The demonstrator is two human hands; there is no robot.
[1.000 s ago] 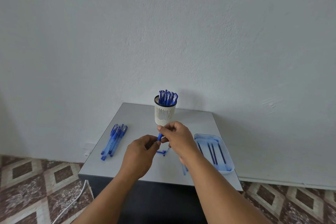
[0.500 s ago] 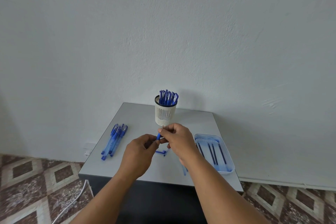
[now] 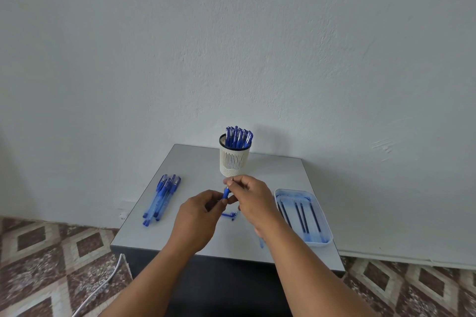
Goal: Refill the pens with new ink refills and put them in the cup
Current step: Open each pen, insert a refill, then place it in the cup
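- Barely shifted since a second ago: both hands still joined over the bench middle, same blue plastic pen between them.
- Left hand curled round the pen's lower end; right hand pinching its top.
- Just behind: white slotted cup full of blue pens.
- On grey bench: loose pen bundle left, pale blue refill tray right.

Table: small, square, pale grey top with a dark base, its far edge set against the wall. Wall: plain, pale blue-grey, rough plaster, with a scuff mark to the right of the table. Floor: tiles patterned in brown and cream diamonds, either side of the table. White cable: lying on the floor left of the table.
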